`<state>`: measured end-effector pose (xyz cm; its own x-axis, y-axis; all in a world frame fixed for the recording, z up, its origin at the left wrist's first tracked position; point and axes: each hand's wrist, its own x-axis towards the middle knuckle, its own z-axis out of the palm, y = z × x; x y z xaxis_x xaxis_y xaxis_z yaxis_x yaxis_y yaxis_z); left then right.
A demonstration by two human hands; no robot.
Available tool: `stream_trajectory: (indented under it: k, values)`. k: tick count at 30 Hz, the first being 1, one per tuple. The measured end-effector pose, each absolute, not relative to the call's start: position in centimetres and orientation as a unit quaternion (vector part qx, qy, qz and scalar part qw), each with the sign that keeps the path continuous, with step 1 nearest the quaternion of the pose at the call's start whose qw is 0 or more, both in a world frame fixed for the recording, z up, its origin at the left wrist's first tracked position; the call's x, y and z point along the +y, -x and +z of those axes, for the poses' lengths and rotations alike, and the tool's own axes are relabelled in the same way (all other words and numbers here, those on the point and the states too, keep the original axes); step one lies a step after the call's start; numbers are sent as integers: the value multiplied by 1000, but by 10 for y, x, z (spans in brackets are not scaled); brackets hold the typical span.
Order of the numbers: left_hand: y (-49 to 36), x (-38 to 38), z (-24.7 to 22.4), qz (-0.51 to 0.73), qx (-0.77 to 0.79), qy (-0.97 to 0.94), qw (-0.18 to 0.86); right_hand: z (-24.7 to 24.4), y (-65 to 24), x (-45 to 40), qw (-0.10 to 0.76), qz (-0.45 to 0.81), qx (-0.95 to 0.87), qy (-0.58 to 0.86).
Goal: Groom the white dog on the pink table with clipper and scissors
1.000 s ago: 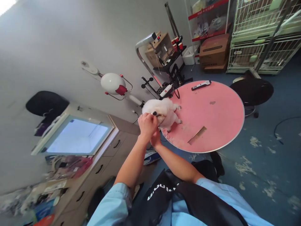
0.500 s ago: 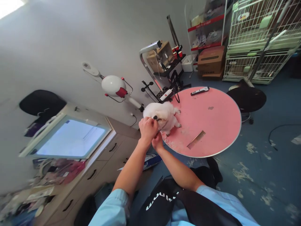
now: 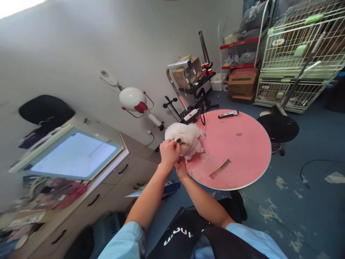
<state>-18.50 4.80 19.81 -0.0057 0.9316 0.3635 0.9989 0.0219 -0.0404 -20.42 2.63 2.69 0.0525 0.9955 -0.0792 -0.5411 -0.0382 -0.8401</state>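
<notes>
A fluffy white dog (image 3: 184,135) sits at the left edge of the round pink table (image 3: 242,154), facing me. My left hand (image 3: 169,151) is closed at the dog's muzzle, just below its dark nose. Right under it, my right hand (image 3: 181,168) is closed around a pair of scissors (image 3: 181,158). The thin blades seem to point up beside the dog's chin; most of the handles are hidden by my fingers. A metal comb (image 3: 220,168) lies on the table to the right of my hands.
Hair clippers (image 3: 228,114) lie near the table's far edge. A black stool (image 3: 279,127) stands to the right, with wire cages (image 3: 302,54) behind it. On the left are a drawer cabinet (image 3: 115,180) and a lit screen (image 3: 75,154). Tufts of hair (image 3: 269,210) lie on the floor.
The camera view has shifted and tilted slightly. Both hands stay at the dog's face, and the thin blades show more clearly beside its chin.
</notes>
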Motion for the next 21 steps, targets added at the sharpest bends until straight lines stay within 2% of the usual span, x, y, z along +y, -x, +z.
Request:
stream_trajectory:
  k: [21]
  values:
    - [182, 40, 195, -153, -732, 648, 147, 32, 173, 23, 569, 669, -303, 370]
